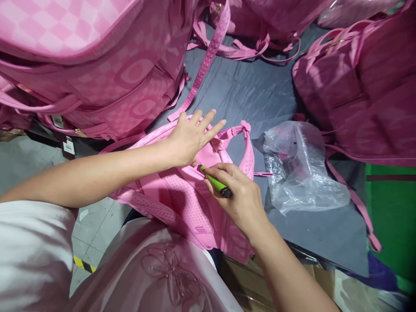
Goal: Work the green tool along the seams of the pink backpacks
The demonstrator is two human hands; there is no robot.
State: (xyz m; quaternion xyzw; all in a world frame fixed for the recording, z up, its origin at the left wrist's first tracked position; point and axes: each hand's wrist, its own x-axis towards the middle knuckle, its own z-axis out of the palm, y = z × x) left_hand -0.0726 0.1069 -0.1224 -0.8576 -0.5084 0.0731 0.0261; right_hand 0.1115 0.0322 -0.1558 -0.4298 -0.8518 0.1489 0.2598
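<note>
A pink backpack (182,190) lies before me at the table's near edge, its perforated back panel and straps facing up. My left hand (191,136) rests on its upper part with the fingers spread, the thumb close to the tip of a small tool. In my right hand (238,188) is this green-handled tool (216,181) with a black end, gripped between thumb and fingers. It points up and left at the backpack's fabric between my hands. Its working tip is hidden, so the exact kind cannot be told.
Large pink checkered bags (97,82) stand at the left. More pink bags (367,86) stand at the right and back. A crumpled clear plastic bag (305,173) lies on the grey tabletop (247,91) right of my hands. Loose straps (208,65) trail across the table.
</note>
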